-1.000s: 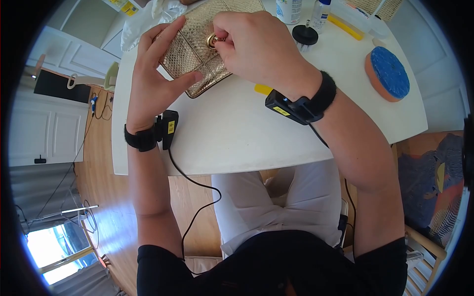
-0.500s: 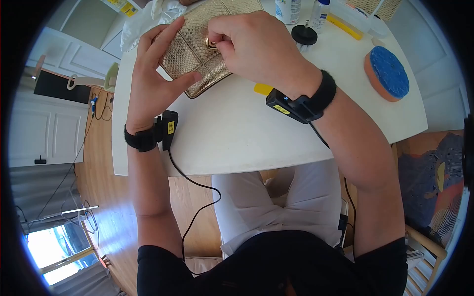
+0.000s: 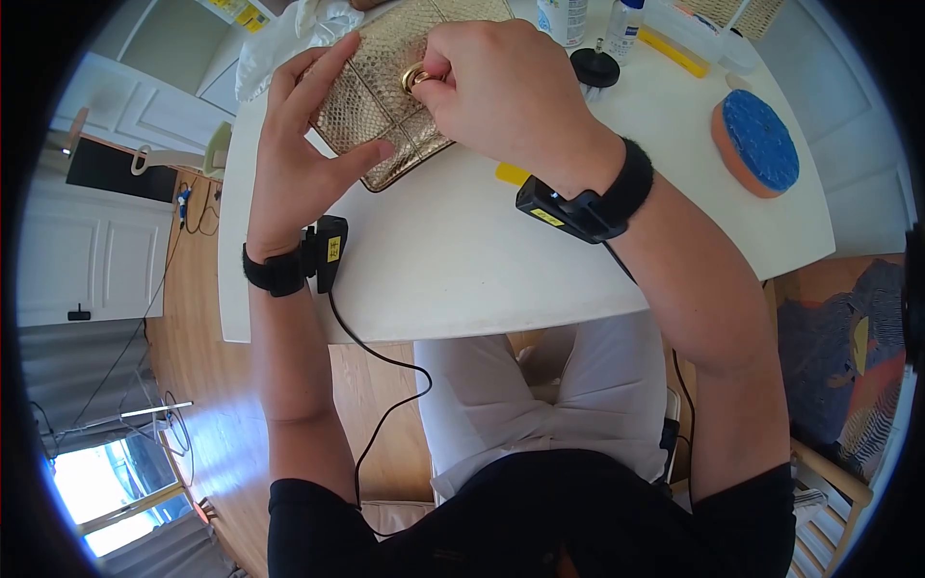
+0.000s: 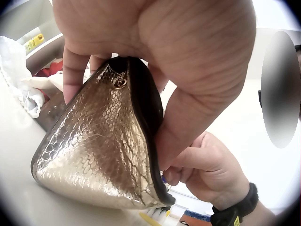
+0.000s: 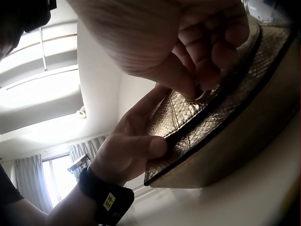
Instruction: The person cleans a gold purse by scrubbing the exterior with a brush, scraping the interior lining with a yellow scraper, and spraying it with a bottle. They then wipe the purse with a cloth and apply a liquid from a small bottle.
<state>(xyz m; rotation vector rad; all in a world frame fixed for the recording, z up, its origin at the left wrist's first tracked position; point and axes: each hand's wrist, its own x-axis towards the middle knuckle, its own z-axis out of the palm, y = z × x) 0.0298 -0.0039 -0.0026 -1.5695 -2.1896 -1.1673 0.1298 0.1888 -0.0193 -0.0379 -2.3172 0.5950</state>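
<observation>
A gold snakeskin-textured bag [image 3: 371,111] with dark edging stands at the table's far side. My left hand [image 3: 303,159] grips its left end, thumb on the near face and fingers over the far side; the left wrist view shows the bag's side [image 4: 94,141] with a small ring [image 4: 119,84]. With thumb and curled fingers my right hand [image 3: 515,96] pinches the round gold clasp [image 3: 414,79] on the bag's face. In the right wrist view, my right hand [image 5: 188,52] mostly covers the clasp, and a dark gap runs along the bag [image 5: 225,127] below it.
On the white table [image 3: 462,260] a blue-topped orange sponge [image 3: 756,144] lies at the right. A black round object [image 3: 594,67], a white can [image 3: 564,21], a small bottle [image 3: 624,29] and a yellow item [image 3: 674,53] stand or lie behind. White cloth [image 3: 279,48] is at the back left.
My right hand's fingers have shifted slightly around the clasp, uncovering more of its gold ring than half a second ago. My left hand and the bag look unmoved.
</observation>
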